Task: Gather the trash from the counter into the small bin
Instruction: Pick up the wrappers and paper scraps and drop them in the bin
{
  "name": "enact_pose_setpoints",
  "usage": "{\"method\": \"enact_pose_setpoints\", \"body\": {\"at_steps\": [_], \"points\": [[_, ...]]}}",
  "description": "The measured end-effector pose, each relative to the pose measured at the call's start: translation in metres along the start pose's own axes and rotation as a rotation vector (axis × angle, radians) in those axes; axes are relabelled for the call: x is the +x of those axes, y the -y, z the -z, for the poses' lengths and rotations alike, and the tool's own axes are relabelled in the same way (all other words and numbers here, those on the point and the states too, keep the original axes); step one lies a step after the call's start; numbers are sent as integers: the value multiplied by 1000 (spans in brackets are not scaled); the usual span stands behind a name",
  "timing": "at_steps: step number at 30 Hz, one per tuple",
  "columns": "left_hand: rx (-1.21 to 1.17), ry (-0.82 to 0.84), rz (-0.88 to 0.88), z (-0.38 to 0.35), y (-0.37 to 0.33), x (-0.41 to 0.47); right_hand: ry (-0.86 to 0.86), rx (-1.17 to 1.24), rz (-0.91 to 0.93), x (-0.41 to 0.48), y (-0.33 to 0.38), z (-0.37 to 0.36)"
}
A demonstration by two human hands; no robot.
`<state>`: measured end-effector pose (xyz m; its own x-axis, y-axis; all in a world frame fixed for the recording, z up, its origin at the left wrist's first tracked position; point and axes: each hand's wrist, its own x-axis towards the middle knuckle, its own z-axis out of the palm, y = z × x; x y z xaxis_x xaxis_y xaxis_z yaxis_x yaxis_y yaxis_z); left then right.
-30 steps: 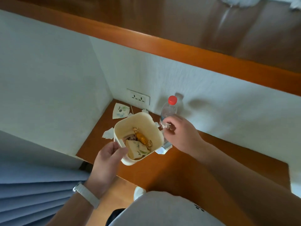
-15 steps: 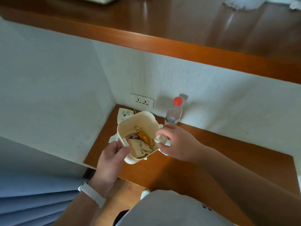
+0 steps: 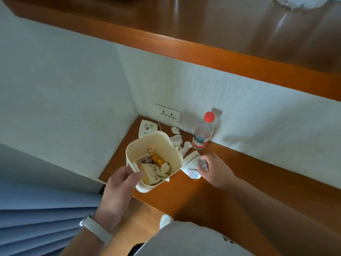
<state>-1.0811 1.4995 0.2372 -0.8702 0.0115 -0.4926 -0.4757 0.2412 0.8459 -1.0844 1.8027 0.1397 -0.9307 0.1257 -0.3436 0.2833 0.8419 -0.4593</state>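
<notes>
Nearest, with the left hand (image 3: 120, 183), gripping the near rim of the small bin (image 3: 176, 163), tilted at the front edge of the wooden counter (image 3: 239, 174). Inside: orange candy wrapper (image 3: 157, 159) and paper pieces. Just beside it, with the right hand (image 3: 215, 170), pinching a printed paper scrap (image 3: 190, 166). Further back, by the wall: torn tissue bits (image 3: 177, 139), flowered paper (image 3: 147, 128), upright red-capped water bottle (image 3: 203, 134).

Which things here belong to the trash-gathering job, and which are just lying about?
Job: small bin, held by left hand; printed wrapper, pinched by right hand; tissue scraps; floral paper in the corner.
Lying about: capped water bottle, upright; wall socket; upper shelf.
</notes>
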Motion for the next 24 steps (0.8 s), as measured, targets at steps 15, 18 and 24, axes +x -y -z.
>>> {"method": "enact_pose_setpoints", "body": {"at_steps": [15,18,24], "points": [[-30,-119,63,-5,-3,-11,126,98,-215,56,-10,-33],[-32,-114,16,-8,-6,-10,136,216,-219,51,-9,-30],[-49,-62,-34,-10,-12,-5,136,297,-151,25,8,-8]]}}
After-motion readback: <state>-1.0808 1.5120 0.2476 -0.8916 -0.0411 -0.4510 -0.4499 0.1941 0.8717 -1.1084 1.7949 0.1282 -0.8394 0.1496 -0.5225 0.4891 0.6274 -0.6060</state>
